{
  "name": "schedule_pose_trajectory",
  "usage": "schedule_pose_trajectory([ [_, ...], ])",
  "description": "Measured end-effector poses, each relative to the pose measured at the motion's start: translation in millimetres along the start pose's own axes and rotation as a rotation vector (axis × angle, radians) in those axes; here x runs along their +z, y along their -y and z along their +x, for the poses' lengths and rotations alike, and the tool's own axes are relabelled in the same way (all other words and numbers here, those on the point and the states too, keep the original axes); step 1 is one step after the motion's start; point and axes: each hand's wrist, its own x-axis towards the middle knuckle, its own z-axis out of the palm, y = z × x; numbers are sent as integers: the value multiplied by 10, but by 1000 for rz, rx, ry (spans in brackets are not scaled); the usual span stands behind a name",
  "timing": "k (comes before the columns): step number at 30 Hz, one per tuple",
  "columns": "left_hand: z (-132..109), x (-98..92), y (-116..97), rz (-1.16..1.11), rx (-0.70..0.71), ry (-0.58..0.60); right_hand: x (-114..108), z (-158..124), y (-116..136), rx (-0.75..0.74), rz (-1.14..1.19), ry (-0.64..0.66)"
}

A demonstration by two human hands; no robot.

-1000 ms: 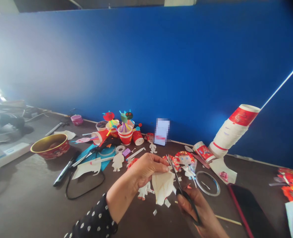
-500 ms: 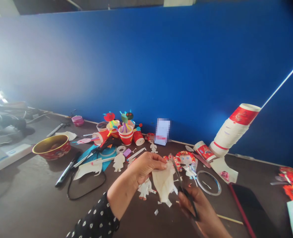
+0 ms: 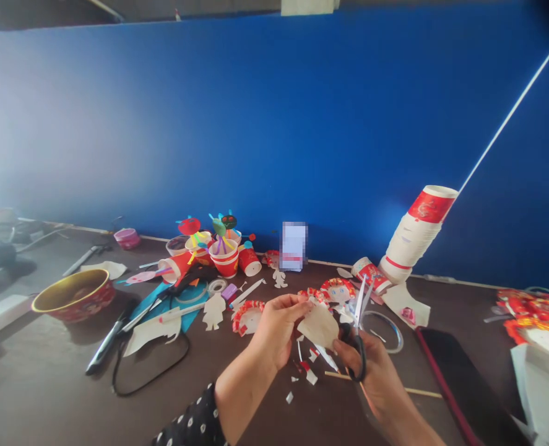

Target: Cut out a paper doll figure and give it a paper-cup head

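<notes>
My left hand (image 3: 275,327) pinches a pale cut paper piece (image 3: 320,325) by its upper left edge and holds it above the dark table (image 3: 46,384). My right hand (image 3: 374,371) grips black-handled scissors (image 3: 358,316), with the blades pointing up and slightly apart just right of the paper. Small paper scraps (image 3: 307,370) lie on the table under both hands. A paper doll face with red hair (image 3: 338,289) lies just behind the scissors.
A leaning stack of red and white paper cups (image 3: 418,232) stands back right. Decorated cups (image 3: 222,253) stand at the back centre, a gold bowl (image 3: 72,294) at left. A tape ring (image 3: 385,328), a black phone (image 3: 460,378), a pen (image 3: 104,344) and a cable (image 3: 148,365) lie around.
The paper piece has turned and now looks smaller, and my left hand has shifted its pinch. The scissors have swung from lying across the paper to pointing upright at its right.
</notes>
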Motion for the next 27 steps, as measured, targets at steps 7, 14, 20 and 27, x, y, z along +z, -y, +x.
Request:
schedule_pose_trajectory([
  [7,65,-86,-76,118,-64,84,-99,48,112,-69,-124,-24],
  [14,98,-152,-25,448,-56,249,-182,90,98,-107,-150,-55],
  [20,89,-122,69,461,-90,226,-207,119,18,-75,-29,-247],
  [27,110,-52,113,281,-32,109,-120,55,35,-130,-137,-76],
])
